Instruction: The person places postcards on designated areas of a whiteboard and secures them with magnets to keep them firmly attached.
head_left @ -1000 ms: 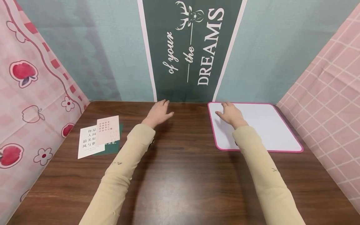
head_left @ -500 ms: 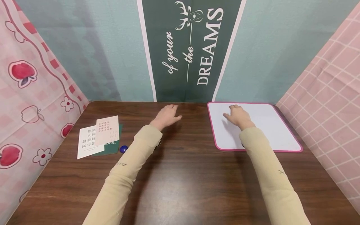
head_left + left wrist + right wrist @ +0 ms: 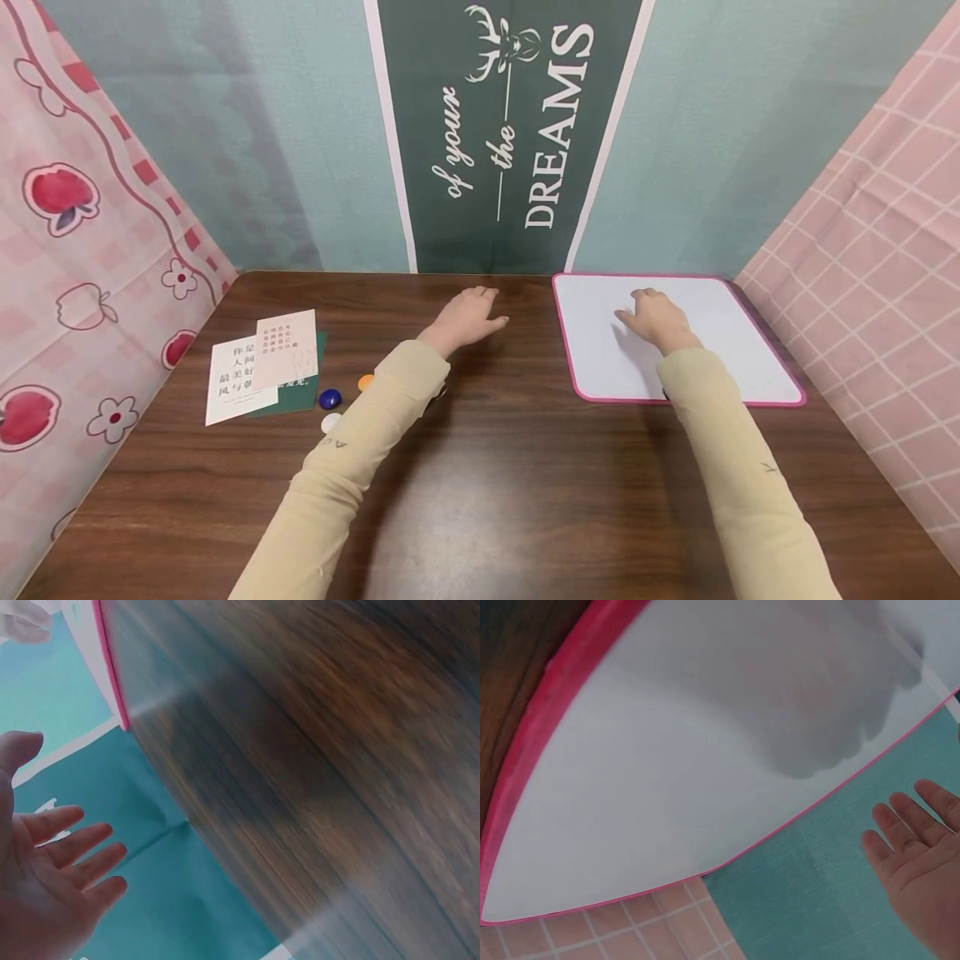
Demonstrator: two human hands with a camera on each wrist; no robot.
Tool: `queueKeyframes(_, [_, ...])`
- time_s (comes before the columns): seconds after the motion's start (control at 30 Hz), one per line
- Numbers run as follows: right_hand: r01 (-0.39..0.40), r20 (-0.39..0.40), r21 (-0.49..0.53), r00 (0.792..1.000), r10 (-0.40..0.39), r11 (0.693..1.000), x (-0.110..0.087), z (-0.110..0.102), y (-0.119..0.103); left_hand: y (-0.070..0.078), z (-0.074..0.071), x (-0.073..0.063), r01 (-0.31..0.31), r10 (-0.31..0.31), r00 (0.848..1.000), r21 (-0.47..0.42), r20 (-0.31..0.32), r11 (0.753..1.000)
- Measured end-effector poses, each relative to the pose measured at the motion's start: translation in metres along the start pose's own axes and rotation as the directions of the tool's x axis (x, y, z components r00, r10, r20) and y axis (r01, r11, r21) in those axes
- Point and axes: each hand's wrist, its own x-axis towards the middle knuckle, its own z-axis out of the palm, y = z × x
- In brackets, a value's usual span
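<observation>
My left hand (image 3: 465, 319) hovers over the middle back of the brown table, fingers extended and thumb apart, holding nothing. In the left wrist view, the palm of that left hand (image 3: 52, 892) shows with its fingers spread. My right hand (image 3: 656, 321) is above a white board with a pink rim (image 3: 720, 333), also holding nothing. The right wrist view has the right hand (image 3: 922, 870) with straight fingers, its shadow falling on the white board (image 3: 645, 795). Left of my left sleeve lie a round blue piece (image 3: 330, 399), a white one (image 3: 330, 424) and an orange one (image 3: 365, 382), the latter two partly covered.
Overlapping cards lie at the table's left: a white card (image 3: 236, 396), a pale pink card (image 3: 287, 346) and a dark green card (image 3: 303, 398) beneath. Behind the table hangs a teal and green cloth (image 3: 480, 225). Patterned pink cloths flank both sides.
Both hands have shifted right and slightly towards me. As the left sleeve moved, the blue, white and orange round pieces came into view. The cards and board stay put.
</observation>
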Motion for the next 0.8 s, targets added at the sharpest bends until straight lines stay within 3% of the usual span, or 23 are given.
queueKeyframes(0.3, [-0.024, 0.035, -0.002, 0.999, 0.024, 1.000, -0.015, -0.002, 0.023, 0.017, 0.003, 0.002, -0.033, 0.033, 0.999, -0.025, -0.013, 0.999])
queueKeyframes(0.5, [-0.045, 0.006, 0.020, 0.999, 0.045, 0.999, -0.023, -0.001, 0.045, 0.029, 0.004, 0.002, -0.055, 0.054, 0.998, -0.057, -0.011, 0.997])
queueKeyframes(0.8, [-0.049, -0.024, 0.046, 0.998, 0.050, 0.998, -0.035, -0.003, 0.067, 0.046, 0.010, 0.001, -0.037, 0.036, 0.999, -0.130, -0.008, 0.991])
